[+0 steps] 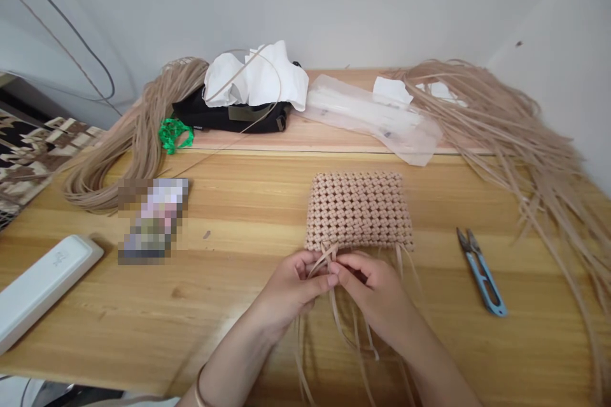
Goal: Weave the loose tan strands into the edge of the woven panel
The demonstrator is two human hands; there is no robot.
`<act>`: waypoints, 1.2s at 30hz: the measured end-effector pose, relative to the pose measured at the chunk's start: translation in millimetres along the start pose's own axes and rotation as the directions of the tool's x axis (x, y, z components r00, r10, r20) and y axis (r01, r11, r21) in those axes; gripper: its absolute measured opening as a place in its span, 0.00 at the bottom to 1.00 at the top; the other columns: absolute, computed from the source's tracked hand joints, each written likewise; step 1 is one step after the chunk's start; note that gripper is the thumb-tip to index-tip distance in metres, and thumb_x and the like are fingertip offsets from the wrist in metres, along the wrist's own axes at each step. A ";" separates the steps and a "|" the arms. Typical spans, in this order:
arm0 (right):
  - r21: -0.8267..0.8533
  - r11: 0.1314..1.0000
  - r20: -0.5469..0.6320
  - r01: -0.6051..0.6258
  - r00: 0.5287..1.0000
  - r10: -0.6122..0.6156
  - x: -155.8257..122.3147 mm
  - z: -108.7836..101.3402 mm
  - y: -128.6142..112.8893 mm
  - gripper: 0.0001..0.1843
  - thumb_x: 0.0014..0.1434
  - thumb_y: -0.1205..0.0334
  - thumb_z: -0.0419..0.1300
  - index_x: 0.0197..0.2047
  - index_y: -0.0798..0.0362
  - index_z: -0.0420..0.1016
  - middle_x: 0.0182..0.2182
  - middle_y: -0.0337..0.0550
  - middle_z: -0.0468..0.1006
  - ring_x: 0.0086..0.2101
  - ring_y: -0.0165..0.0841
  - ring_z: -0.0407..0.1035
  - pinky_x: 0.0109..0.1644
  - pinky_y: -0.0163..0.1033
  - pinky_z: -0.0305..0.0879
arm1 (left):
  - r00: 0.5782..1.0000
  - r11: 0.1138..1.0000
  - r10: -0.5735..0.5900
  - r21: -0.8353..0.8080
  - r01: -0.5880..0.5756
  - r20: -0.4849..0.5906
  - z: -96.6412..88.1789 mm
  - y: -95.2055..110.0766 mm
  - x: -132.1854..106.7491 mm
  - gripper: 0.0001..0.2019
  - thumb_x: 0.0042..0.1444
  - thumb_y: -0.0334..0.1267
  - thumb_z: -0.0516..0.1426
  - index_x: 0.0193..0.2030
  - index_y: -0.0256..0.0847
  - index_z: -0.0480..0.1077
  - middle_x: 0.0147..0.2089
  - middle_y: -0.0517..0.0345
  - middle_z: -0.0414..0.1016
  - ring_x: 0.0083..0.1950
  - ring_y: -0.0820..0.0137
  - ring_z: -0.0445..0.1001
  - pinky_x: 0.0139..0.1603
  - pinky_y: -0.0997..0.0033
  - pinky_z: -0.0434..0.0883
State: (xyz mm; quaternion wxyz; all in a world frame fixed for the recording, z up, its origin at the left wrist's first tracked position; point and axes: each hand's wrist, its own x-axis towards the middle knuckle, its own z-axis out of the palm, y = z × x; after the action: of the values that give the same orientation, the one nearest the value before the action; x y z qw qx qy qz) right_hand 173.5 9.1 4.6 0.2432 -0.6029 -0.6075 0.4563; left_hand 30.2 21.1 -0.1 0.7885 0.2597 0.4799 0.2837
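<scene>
A woven panel (pixel 359 210) of beige flat strips, knotted in an open lattice, lies in front of me on the wooden table. Loose strips (pixel 356 331) hang from its near edge towards me. At that edge my left hand (pixel 296 280) is closed, thumb and fingers pinching weaving strips. Close against it, my right hand (pixel 365 276) also pinches the strips, its thumb tip near the left thumb. Some strip ends cross above the fingertips. Parts of the strips inside both hands are hidden. Blue-handled thread snips (pixel 482 273) lie to the right of my right hand.
Bundles of long beige strips lie at the left (pixel 143 133) and right (pixel 529 133). A black pouch (pixel 233 119) with white tissue (pixel 277 76), clear plastic bags (pixel 367 111) and green string (pixel 174 135) are at the back. A blurred flat object (pixel 155 219) and white case (pixel 52 286) are left.
</scene>
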 end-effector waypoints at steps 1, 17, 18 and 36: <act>-0.029 1.000 0.002 0.006 1.000 -0.006 0.0 -0.2 -0.1 0.12 0.58 0.63 0.51 0.29 0.52 0.74 0.27 0.40 0.74 0.30 0.34 0.68 0.34 0.37 0.60 | 0.999 0.999 0.032 0.004 -0.032 0.004 -0.6 -1.2 0.5 0.14 0.39 0.36 0.66 0.32 0.34 0.69 0.28 0.61 0.71 0.24 0.82 0.64 0.22 0.83 0.57; -0.183 0.982 0.068 -0.038 0.996 0.051 3.4 -1.3 -8.7 0.13 0.57 0.65 0.48 0.27 0.53 0.71 0.23 0.41 0.74 0.26 0.34 0.66 0.29 0.36 0.56 | 0.971 0.956 0.229 0.173 -0.237 0.068 -6.5 -7.8 6.1 0.06 0.45 0.30 0.59 0.32 0.35 0.73 0.28 0.58 0.71 0.34 0.71 0.67 0.38 0.73 0.62; -0.135 0.990 0.070 -0.049 0.996 0.059 3.7 -2.2 -8.5 0.12 0.56 0.65 0.48 0.27 0.53 0.71 0.23 0.41 0.74 0.26 0.34 0.66 0.29 0.36 0.56 | 0.972 0.957 0.227 0.174 -0.234 0.056 -6.6 -8.0 6.2 0.06 0.45 0.30 0.59 0.32 0.35 0.73 0.28 0.58 0.71 0.34 0.71 0.67 0.37 0.73 0.62; 0.229 0.957 0.091 -0.178 0.983 0.161 12.1 -4.9 -0.4 0.16 0.54 0.53 0.54 0.23 0.55 0.71 0.19 0.35 0.66 0.23 0.29 0.58 0.26 0.34 0.52 | 0.983 0.969 0.179 0.169 -0.183 0.039 -12.7 -10.3 8.1 0.05 0.44 0.34 0.60 0.27 0.35 0.69 0.19 0.66 0.61 0.19 0.81 0.52 0.21 0.78 0.50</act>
State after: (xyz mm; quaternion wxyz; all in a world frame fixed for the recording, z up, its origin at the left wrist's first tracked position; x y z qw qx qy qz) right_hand 175.6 22.0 4.0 0.2512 -0.6028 -0.5033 0.5658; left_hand 23.8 21.2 -17.3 0.7398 0.3726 0.4675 0.3089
